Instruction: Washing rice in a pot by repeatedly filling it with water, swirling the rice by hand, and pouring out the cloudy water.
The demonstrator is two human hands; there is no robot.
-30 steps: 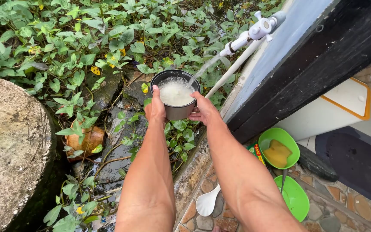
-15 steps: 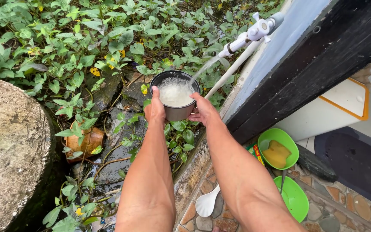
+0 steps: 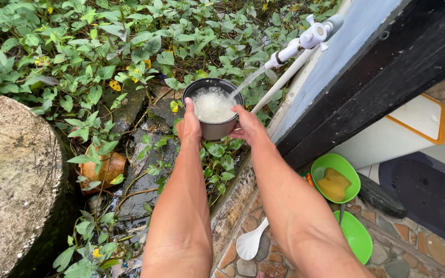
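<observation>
Head view: my left hand and right hand both grip the round dark metal pot of foamy water under the white plastic tap's stream, above green leafy plants.

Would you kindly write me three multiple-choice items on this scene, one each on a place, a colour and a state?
1. Where does the white spoon lie?
A. On the stone paving under the right arm
B. Inside the pot
C. On the round concrete slab

2. What colour are the two bowls at lower right?
A. Red
B. Green
C. White

3. In what state is the tap?
A. Shut and dry
C. Broken off the pipe
B. Running into the pot

Answers:
1 A: the spoon rests on the paving stones, apart from the pot.
2 B: both bowls are bright green, the upper one with a yellow sponge in it.
3 B: a stream of water falls from the tap into the pot, which the left hand and the right hand grip by its sides.
</observation>
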